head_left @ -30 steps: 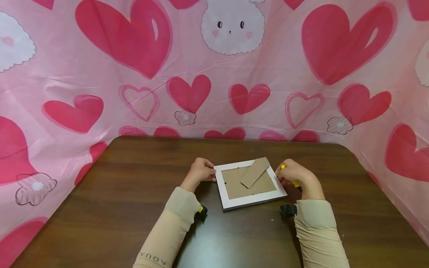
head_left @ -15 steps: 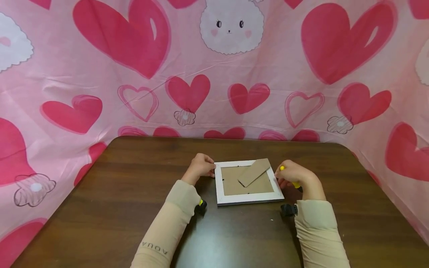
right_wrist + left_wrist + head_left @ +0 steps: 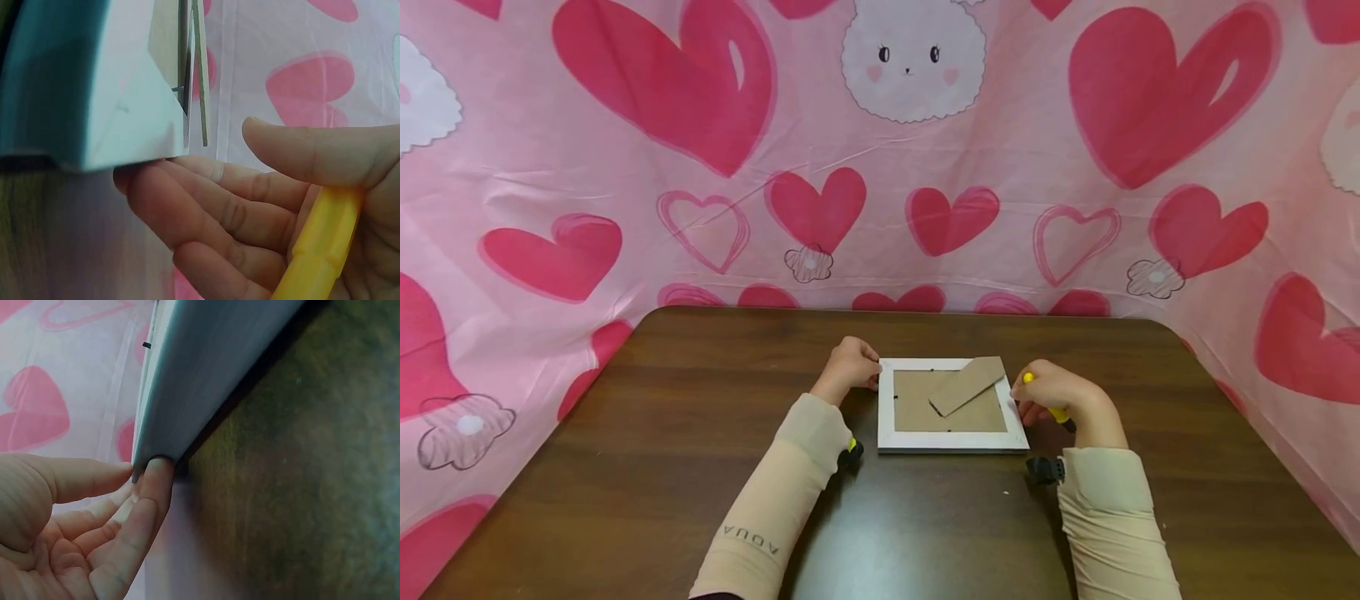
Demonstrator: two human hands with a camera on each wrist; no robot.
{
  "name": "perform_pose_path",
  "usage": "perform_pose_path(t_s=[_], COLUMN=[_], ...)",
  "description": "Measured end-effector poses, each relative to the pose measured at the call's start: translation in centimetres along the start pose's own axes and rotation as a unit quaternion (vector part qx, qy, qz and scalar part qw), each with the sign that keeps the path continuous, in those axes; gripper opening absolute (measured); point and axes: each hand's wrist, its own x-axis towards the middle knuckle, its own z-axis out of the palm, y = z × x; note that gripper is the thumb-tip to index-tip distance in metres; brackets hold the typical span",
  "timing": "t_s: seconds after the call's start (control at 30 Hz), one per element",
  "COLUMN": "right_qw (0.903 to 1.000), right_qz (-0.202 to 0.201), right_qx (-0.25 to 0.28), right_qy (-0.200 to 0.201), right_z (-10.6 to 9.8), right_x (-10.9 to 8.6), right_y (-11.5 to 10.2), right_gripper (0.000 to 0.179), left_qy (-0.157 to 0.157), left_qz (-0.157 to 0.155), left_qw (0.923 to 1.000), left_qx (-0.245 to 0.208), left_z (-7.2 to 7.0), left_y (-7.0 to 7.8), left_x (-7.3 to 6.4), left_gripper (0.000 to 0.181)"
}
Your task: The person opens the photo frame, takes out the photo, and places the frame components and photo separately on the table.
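Note:
A white picture frame (image 3: 887, 417) lies face down on the table, its brown backing board (image 3: 913, 404) upward. A cardboard stand leg (image 3: 972, 383) slants across the back to the far right corner. With thumb and index finger, my left hand (image 3: 847, 371) pinches the frame's left edge near the far corner. My right hand (image 3: 1063, 392) is at the right side, fingertips against the edge and thumb apart from it. Held across that palm is a yellow stick-shaped tool (image 3: 322, 244) with a black end; its exact kind is not clear.
The brown wooden table (image 3: 647, 467) reaches back to a pink heart-print cloth (image 3: 737, 242) hanging behind it and at both sides. Black wrist cameras sit under both cuffs. A tiny pale speck (image 3: 1006, 492) lies on the tabletop near the right wrist.
The frame has turned slightly clockwise, so its near edge now runs level with the table's edge. The left hand has shifted a little away from me with it; the right hand has barely moved.

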Motion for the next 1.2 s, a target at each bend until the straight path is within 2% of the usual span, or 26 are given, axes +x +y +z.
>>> perform_pose_path(t_s=[0.07, 0.2, 0.4, 0.53, 0.7, 0.9, 1.2], right_qw=[1.0, 0.9999, 0.998, 0.9964, 0.9972, 0.9979, 0.9987], right_qz=[-0.003, -0.005, 0.005, 0.006, 0.012, 0.018, 0.022], right_qx=[0.003, 0.009, -0.004, -0.005, -0.016, -0.013, -0.006], right_qy=[-0.002, 0.006, 0.062, 0.084, 0.073, 0.061, 0.046], right_z=[0.0, -0.3, -0.7, -0.5, -0.1, 0.3, 0.3], right_x=[0.0, 0.0, 0.5, 0.8, 0.9, 1.2, 0.8], right_y=[0.0, 0.1, -0.2, -0.3, -0.6, -0.4, -0.5], right_gripper=[0.023, 0.027, 0.036, 0.038, 0.036, 0.034, 0.033], left_qy=[0.001, -0.006, -0.025, -0.05, -0.08, -0.066, -0.037], left_qz=[-0.001, -0.02, -0.051, -0.051, -0.039, -0.026, -0.017], left_qw=[1.0, 0.9996, 0.9957, 0.9924, 0.9915, 0.9956, 0.9981], left_qx=[0.003, -0.021, -0.073, -0.1, -0.095, -0.061, -0.046], left_z=[-0.1, -0.5, -1.0, -0.9, -0.5, 0.0, 0.4], left_y=[0.1, 0.2, -0.9, -1.8, -1.7, -1.7, -2.0], left_x=[-0.1, -0.5, -2.0, -3.4, -4.7, -5.0, -4.7], left_gripper=[0.013, 0.017, 0.02, 0.019, 0.018, 0.013, 0.013])
